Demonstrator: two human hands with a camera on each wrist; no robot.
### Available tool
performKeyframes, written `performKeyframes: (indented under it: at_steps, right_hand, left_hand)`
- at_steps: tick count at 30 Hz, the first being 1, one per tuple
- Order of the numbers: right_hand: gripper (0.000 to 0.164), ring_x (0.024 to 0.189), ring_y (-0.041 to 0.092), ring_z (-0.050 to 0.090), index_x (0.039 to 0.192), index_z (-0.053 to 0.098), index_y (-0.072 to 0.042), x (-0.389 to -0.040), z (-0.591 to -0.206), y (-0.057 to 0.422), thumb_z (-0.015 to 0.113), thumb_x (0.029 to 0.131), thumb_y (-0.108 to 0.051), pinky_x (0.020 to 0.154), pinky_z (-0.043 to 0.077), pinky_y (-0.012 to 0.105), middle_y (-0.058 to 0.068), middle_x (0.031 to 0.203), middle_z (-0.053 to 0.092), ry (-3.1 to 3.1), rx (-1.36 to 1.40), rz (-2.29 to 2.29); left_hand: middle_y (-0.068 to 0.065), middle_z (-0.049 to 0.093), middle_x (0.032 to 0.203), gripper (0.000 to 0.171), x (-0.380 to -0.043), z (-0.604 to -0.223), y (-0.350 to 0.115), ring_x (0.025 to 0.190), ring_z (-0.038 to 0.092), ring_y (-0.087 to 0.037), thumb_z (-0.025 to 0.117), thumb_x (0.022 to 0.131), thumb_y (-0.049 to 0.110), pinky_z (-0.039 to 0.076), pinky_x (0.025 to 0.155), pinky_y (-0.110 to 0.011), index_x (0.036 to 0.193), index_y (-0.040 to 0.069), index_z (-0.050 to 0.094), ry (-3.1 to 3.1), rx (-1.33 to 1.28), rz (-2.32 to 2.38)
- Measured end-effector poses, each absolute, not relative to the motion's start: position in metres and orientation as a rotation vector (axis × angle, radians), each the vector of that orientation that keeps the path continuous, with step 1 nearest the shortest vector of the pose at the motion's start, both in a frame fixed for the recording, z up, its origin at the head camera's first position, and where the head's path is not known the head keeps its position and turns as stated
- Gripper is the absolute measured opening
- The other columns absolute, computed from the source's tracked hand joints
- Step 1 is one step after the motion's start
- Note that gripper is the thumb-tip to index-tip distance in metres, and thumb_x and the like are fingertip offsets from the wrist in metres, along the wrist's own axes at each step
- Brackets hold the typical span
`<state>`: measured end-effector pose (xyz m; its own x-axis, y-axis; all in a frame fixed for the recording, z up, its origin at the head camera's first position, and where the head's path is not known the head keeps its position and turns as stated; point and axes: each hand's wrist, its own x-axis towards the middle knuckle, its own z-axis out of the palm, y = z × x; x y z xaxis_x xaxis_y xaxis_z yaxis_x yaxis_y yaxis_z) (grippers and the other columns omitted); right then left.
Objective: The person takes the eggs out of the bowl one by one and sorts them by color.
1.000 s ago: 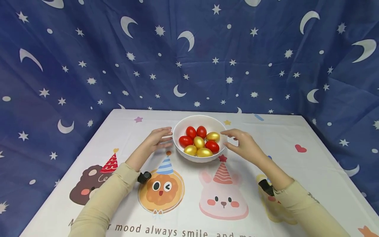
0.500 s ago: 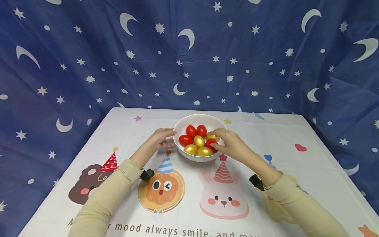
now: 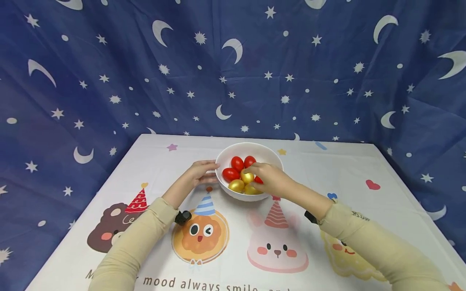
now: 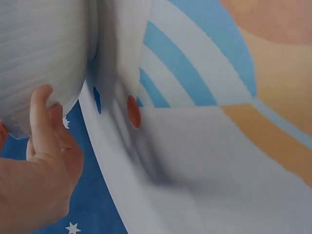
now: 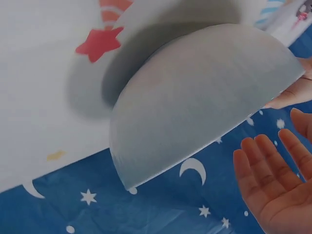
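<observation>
A white bowl (image 3: 271, 157) holds several shiny red eggs (image 3: 231, 174) and golden eggs (image 3: 236, 185). At its left side my left hand (image 3: 194, 173) grips the rim, one fingertip over the edge. The left wrist view shows other fingers (image 4: 44, 122) against the outer wall. My right hand (image 3: 271, 178) is over the right part of the bowl, thumb and fingers spread about the golden egg in the middle (image 3: 247, 176). Its fingers (image 5: 268, 165) look loosely bent with nothing held in the right wrist view. The hand partly hides the eggs on the right.
The white tablecloth (image 3: 164, 157) carries printed cartoon figures and lettering. Behind and beside the table hangs a dark blue curtain (image 3: 189, 105) with moons and stars. Both forearms (image 3: 134, 242) reach in from the front.
My right hand has moved left from the bowl's right rim to over the eggs near its middle. My left hand has come in from beside the bowl onto its rim.
</observation>
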<state>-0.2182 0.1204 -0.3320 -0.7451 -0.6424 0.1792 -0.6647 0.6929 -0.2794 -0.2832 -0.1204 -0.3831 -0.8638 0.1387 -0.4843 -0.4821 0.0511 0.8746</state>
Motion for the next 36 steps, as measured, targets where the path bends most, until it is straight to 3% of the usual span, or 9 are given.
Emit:
performKeyframes:
  at_steps: [6, 19, 28, 36]
  right_hand:
    - [0.03, 0.095, 0.025, 0.063, 0.11, 0.068, -0.003, -0.23, -0.325, 0.113, 0.073, 0.081, -0.008, 0.085, 0.061, 0.033, 0.012, 0.104, 0.069, -2.871, 1.136, 0.447]
    - [0.032, 0.085, 0.022, 0.063, 0.113, 0.068, -0.005, -0.261, -0.314, 0.09, 0.071, 0.081, -0.005, 0.083, 0.061, 0.031, 0.011, 0.097, 0.069, -2.971, 1.162, 0.166]
    - [0.029, 0.097, 0.024, 0.063, 0.112, 0.068, -0.006, -0.279, -0.318, 0.075, 0.067, 0.083, -0.004, 0.1, 0.054, 0.037, 0.01, 0.106, 0.07, -3.074, 1.19, 0.145]
    - [0.03, 0.096, 0.025, 0.063, 0.114, 0.066, -0.002, -0.296, -0.323, 0.062, 0.069, 0.085, -0.009, 0.093, 0.058, 0.032, 0.015, 0.109, 0.069, -3.201, 1.201, 0.295]
  left_hand:
    - [-0.017, 0.049, 0.139, 0.054, -0.284, -0.386, -0.121, 0.085, 0.064, -0.016, 0.06, 0.093, 0.018, 0.063, 0.068, -0.023, 0.143, 0.01, 0.041, 1.878, -0.354, 1.862]
    - [-0.013, 0.046, 0.14, 0.052, -0.285, -0.381, -0.121, 0.096, 0.058, -0.021, 0.059, 0.094, 0.018, 0.063, 0.067, -0.022, 0.143, 0.012, 0.042, 1.806, -0.414, 1.878]
    - [-0.013, 0.048, 0.14, 0.05, -0.285, -0.386, -0.119, 0.084, 0.06, -0.017, 0.06, 0.093, 0.018, 0.062, 0.066, -0.022, 0.141, 0.012, 0.045, 1.809, -0.425, 1.878]
    - [-0.011, 0.046, 0.139, 0.05, -0.285, -0.386, -0.12, 0.105, 0.056, -0.023, 0.06, 0.094, 0.019, 0.062, 0.063, -0.02, 0.141, 0.013, 0.045, 1.796, -0.441, 1.886]
